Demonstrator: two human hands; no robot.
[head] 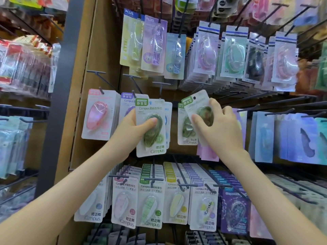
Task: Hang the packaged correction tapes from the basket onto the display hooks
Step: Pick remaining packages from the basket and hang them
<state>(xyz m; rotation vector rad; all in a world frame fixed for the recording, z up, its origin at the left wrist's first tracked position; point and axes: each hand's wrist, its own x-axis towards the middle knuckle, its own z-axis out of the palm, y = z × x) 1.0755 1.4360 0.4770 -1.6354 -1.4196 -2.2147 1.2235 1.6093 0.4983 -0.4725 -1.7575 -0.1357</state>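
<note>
Plainly a stationery shop. Shown by rows of carded correction tapes [206, 50] hung many deep on black wire hooks [96, 72] across a wooden display wall [104, 41], centre and right, and by more shrink-wrapped goods [23, 66] racked along the left edge.

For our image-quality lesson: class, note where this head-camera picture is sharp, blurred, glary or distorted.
Head view: the green pack in the left hand is sharp, print legible; the tilted pack in the right hand is smeared; upper-row packs catch glare; the side edges are soft and the hooks splay, wide-angle distortion.
</note>
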